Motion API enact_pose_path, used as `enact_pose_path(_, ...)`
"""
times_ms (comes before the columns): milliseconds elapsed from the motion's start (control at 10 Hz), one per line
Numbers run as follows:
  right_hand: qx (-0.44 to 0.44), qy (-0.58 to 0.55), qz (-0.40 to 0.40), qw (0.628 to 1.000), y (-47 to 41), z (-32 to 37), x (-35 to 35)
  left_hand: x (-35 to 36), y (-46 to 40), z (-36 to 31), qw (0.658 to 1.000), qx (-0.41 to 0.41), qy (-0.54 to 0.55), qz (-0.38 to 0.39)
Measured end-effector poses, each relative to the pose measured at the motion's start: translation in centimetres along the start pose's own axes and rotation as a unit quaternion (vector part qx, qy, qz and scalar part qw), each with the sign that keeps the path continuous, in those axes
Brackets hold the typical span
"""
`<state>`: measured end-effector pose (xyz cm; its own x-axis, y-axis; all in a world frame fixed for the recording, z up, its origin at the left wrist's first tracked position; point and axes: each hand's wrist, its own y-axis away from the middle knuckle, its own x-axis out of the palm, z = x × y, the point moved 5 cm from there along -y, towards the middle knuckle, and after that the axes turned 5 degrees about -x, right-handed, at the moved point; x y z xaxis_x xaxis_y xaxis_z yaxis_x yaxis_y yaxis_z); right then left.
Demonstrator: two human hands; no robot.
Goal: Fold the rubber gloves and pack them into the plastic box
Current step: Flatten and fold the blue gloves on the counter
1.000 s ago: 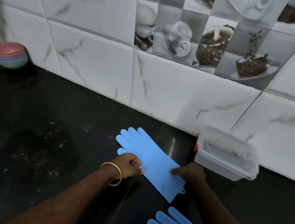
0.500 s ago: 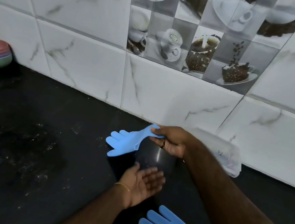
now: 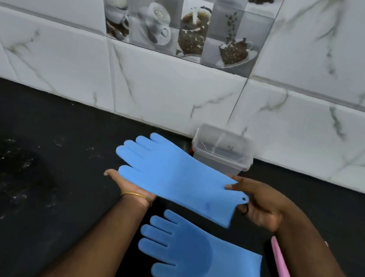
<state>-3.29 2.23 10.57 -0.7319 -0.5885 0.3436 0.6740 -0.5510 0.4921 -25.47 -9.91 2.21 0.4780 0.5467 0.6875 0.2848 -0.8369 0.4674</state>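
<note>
the upper glove (image 3: 176,181) is held off the counter (image 3: 22,183) in the middle of the frame, spread flat, its fingers pointing to the upper left and its cuff to the lower right. the left hand (image 3: 129,184) lies under the finger end, palm up, fingers straight and relaxed, bearing the glove without curling round it. the right hand (image 3: 259,207) pinches the cuff edge, thumb on top near the small hanging tab, fingers below.

the step in hand looks like the first fold of this glove. to do it well, i judge the right hand should bring the cuff over toward the finger end while the left palm stays flat as a support, so that the edges meet squarely. the rubber looks thick and springy, so the fold will likely want to open again; pressing it down, or folding once more before letting go, should help it fit.

the box (image 3: 222,152) stands just behind the glove, against the wall at the centre right of the frame. whether its lid is on i cannot tell for sure. the second glove (image 3: 203,261) lies flat on the counter at the lower centre, not yet folded. a pink item (image 3: 284,273) shows at the lower right, partly behind the right forearm.

no brand, label or readable writing shows on the gloves or the box. the wall tiles (image 3: 185,17) at the top bear only coffee pictures.
</note>
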Motion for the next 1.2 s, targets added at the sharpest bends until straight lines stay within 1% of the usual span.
enact_pose_path(100,0.033,-0.118,-0.057,0.991,3.2,-4.6,-4.3,0.2,1.6,4.1,0.984,-0.084,-0.102,-0.118)
enact_pose_path(200,0.069,-0.178,-0.109,0.975,5.1,-9.5,-6.0,0.1,3.5,6.2,0.917,0.208,0.324,-0.104)
enact_pose_path(300,0.069,-0.158,-0.134,0.976,6.4,-11.7,-7.9,0.2,2.2,11.3,0.94,0.056,0.323,-0.099)
enact_pose_path(400,0.052,-0.128,-0.075,0.988,7.6,-12.2,-9.1,-0.3,4.0,12.8,0.941,0.061,0.33,-0.037)
enact_pose_path(500,0.039,-0.091,-0.098,0.99,8.0,-13.2,-11.2,-1.2,5.2,14.2,0.964,0.066,0.25,-0.058)
enact_pose_path(600,0.02,-0.034,-0.133,0.99,7.9,-13.8,-12.3,-2.6,5.7,15.2,0.97,0.033,0.215,-0.106)
enact_pose_path(800,0.009,-0.008,-0.161,0.987,7.0,-15.3,-13.1,-2.7,5.7,15.0,0.984,0.005,0.151,-0.089)
enact_pose_path(900,-0.014,0.005,-0.168,0.986,6.7,-15.6,-13.3,-2.6,6.1,14.2,0.988,-0.014,0.125,-0.084)
enact_pose_path(1000,-0.022,0.018,-0.182,0.983,6.5,-16.1,-13.4,-2.3,6.2,12.9,0.99,-0.049,0.121,-0.044)
enact_pose_path(1100,-0.033,0.03,-0.203,0.978,6.4,-16.2,-13.4,-1.5,6.2,11.6,0.99,-0.073,0.118,0.016)
enact_pose_path(1200,-0.04,0.02,-0.208,0.977,6.3,-16.1,-13.3,-1.3,5.8,10.9,0.988,-0.09,0.111,0.057)
